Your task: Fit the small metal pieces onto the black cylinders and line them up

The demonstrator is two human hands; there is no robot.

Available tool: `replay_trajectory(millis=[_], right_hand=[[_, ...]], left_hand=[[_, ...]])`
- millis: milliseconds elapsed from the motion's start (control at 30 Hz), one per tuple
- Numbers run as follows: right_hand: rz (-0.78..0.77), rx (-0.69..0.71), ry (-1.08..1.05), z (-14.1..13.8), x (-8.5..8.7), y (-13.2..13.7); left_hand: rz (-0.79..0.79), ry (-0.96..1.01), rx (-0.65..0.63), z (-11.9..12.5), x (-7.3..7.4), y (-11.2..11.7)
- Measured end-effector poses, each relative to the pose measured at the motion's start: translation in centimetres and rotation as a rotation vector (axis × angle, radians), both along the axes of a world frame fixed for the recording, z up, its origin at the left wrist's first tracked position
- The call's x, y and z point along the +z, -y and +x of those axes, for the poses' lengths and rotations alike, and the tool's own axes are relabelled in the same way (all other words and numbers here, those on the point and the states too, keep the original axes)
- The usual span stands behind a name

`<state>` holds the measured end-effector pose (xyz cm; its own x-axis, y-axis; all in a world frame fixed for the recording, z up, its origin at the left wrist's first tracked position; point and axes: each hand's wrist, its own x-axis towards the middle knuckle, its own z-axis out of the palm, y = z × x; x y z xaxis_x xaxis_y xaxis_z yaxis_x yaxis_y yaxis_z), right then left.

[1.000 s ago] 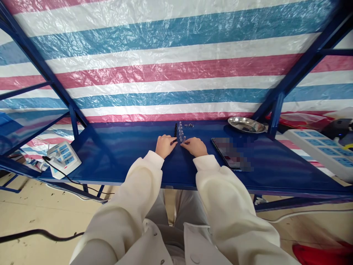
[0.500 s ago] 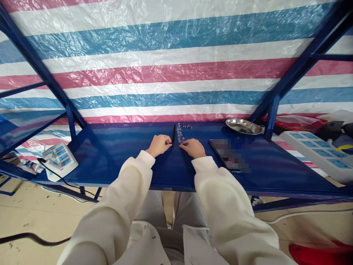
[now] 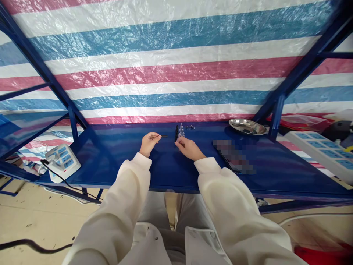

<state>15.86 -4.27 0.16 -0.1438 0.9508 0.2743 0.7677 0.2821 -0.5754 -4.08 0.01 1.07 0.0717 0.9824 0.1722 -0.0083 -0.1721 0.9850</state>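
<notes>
My left hand (image 3: 150, 142) is closed in a pinch on a thin black stick-like piece (image 3: 164, 136), whose free end points right above the blue table. My right hand (image 3: 189, 148) is closed, thumb and fingertips around a small clear plastic piece (image 3: 179, 137) at the near end of the rows. Beside it runs a row of small black pieces (image 3: 177, 130). Several small clear plastic pieces (image 3: 181, 129) stand just right of that row. Small shiny metal parts (image 3: 190, 127) lie behind, too tiny to name exactly.
On the blue table (image 3: 116, 154), a phone (image 3: 230, 156), partly blurred, lies to the right. A round metal dish (image 3: 247, 126) sits at the back right. White power strips (image 3: 64, 162) flank both sides, the left one with a black cable. Striped sheeting hangs behind.
My left hand has moved left and slightly back, away from the black row, with the black stick-like piece now showing in it. My right hand has shifted slightly left, closer to the rows.
</notes>
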Motion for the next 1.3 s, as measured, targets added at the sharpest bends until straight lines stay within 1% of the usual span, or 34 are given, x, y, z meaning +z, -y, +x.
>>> replay_trajectory(millis=[67,133,233,300,333,433,500,700,867,1033,1133,1300], right_hand=[[0.067,0.056,-0.064,-1.0,0.9,-0.3],[0.1,0.077,-0.087,-2.0,1.7,-0.7],[0.133,0.03,-0.089,-3.3,2.2,-1.6],[0.151,-0.019,-0.087,-3.9,1.7,-2.0],[0.144,-0.02,-0.091,-4.1,1.3,-2.1],[0.062,0.049,-0.037,-4.6,0.1,-2.0],[0.038,0.048,-0.007,-4.7,-0.3,-1.8],[0.007,0.021,0.062,-4.6,-0.4,-1.3],[-0.005,0.056,0.098,-4.4,-0.4,-1.3],[-0.014,0.099,0.11,-4.3,-0.5,-1.3],[-0.02,0.107,0.11,-4.3,-0.4,-1.2],[-0.008,0.089,0.091,-4.4,-0.3,-1.1]], left_hand=[[-0.026,0.02,0.014,-0.1,0.1,0.0],[-0.049,0.035,0.032,-0.1,0.1,0.1],[-0.084,0.063,0.072,-0.2,0.0,0.0],[-0.095,0.088,0.088,-0.3,-0.1,-0.1],[-0.097,0.102,0.09,-0.3,-0.2,-0.2],[-0.101,0.135,0.076,-0.4,-0.4,-0.4],[-0.1,0.151,0.069,-0.4,-0.5,-0.4],[-0.08,0.173,0.078,-0.4,-0.5,-0.3],[-0.043,0.134,0.095,-0.6,-0.5,-0.3],[0.044,0.087,0.131,-0.7,-0.3,-0.2],[0.058,0.037,0.09,-0.5,-0.1,0.1],[-0.001,-0.042,-0.112,0.0,0.2,0.7]])
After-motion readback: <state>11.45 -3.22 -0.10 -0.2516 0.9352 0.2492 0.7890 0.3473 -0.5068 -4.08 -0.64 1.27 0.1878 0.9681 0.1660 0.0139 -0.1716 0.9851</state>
